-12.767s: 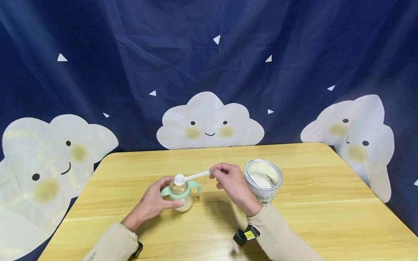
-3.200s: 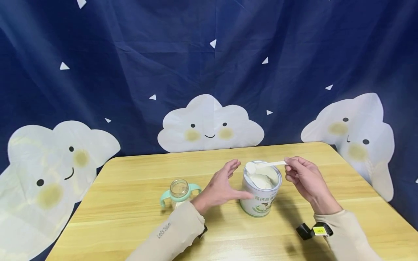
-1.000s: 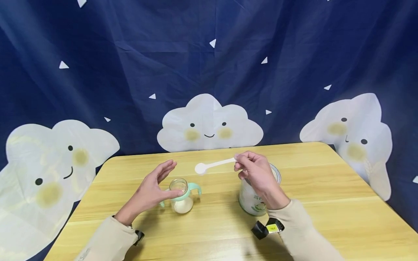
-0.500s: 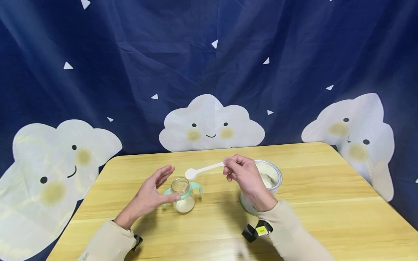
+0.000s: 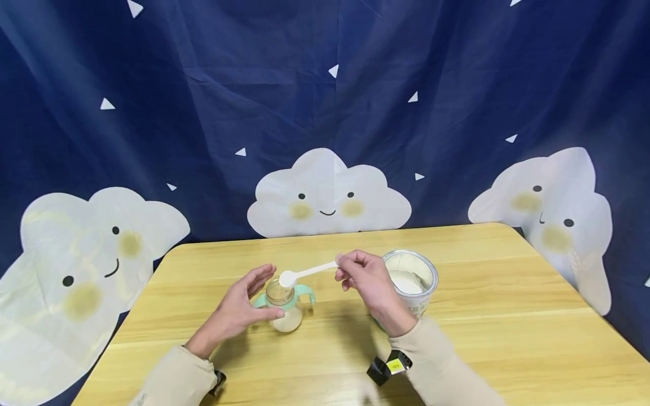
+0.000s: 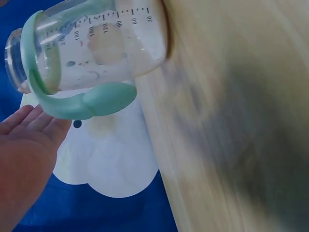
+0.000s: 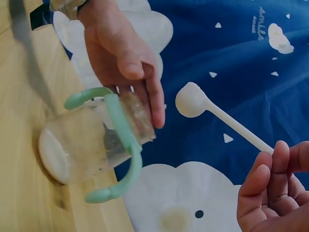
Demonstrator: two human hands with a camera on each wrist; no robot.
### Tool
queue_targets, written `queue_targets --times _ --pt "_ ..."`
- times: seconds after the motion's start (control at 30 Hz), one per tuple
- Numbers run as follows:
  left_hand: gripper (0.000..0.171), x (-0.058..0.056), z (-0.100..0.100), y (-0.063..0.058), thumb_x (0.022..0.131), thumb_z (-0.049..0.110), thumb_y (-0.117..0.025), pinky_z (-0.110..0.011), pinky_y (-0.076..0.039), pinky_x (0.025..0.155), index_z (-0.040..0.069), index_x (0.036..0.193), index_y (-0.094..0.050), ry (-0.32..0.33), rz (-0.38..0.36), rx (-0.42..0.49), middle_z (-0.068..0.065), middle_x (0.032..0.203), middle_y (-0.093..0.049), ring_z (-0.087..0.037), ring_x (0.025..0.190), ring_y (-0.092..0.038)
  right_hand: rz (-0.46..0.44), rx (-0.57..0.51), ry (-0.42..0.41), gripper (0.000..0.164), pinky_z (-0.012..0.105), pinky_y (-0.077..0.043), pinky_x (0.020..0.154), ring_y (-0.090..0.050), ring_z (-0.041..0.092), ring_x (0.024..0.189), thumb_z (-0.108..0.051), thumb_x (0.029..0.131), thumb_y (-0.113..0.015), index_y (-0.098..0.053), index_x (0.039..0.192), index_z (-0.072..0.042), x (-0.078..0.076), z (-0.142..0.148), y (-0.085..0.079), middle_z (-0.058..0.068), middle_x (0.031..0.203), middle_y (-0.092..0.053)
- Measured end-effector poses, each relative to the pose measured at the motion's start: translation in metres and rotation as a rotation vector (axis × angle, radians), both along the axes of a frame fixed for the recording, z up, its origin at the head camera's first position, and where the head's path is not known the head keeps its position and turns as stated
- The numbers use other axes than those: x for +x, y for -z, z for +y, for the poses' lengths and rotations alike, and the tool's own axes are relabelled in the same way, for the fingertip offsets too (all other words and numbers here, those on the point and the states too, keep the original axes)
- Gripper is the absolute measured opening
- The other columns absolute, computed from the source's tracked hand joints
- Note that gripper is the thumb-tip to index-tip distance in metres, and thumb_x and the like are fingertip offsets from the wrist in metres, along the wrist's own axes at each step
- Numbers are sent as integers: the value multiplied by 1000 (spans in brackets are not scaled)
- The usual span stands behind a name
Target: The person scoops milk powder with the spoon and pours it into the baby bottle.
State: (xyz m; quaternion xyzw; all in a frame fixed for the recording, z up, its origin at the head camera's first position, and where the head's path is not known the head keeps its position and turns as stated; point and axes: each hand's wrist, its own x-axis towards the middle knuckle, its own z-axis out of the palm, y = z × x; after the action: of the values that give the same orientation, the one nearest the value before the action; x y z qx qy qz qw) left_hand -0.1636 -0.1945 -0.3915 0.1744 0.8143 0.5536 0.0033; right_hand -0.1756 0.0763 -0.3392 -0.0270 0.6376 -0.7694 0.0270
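Note:
My right hand (image 5: 373,285) pinches the end of a white measuring scoop (image 5: 315,269) by its long handle. The scoop's bowl (image 7: 191,100) holds white powder and overlaps the mouth of a clear baby bottle (image 5: 289,320) in the head view. Two mint-green handles (image 7: 126,133) ring the bottle, which stands upright with pale contents low inside. My left hand (image 5: 231,311) curves loosely beside its neck, thumb in front and fingers behind. In the left wrist view, the left hand's fingers (image 6: 36,121) extend past the green handle without curling round it.
An uncovered can (image 5: 421,301) of white powder stands on the wooden table (image 5: 508,316), partly behind my right wrist. Behind the table's far edge hangs a dark blue curtain (image 5: 284,96) printed with smiling clouds.
From over the can, the scoop has travelled left and down to the bottle's mouth. My left hand, earlier beside the can, has come back to the bottle.

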Motion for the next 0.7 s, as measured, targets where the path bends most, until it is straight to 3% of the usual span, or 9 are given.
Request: queue_targets --times 0.37,0.7 --pt "78 -1 3 12 75 14 -89 -48 -40 108 -5 140 -50 -55 -28 -53 -22 136 -58 -38 129 -52 -7 36 -14 13 21 -45 53 -60 11 64 -2 94 -64 -67 82 -1 -1 -11 13 1 65 -65" --pt "70 -3 4 14 76 15 -89 -23 -50 94 -2 135 -56 -80 -33 -55 -14 123 -66 -28 113 -64 -21 89 -14 10 21 -46 55 -62 12 67 -4 93 -66 -69 87 3 -2 -13 22 3 68 -68"
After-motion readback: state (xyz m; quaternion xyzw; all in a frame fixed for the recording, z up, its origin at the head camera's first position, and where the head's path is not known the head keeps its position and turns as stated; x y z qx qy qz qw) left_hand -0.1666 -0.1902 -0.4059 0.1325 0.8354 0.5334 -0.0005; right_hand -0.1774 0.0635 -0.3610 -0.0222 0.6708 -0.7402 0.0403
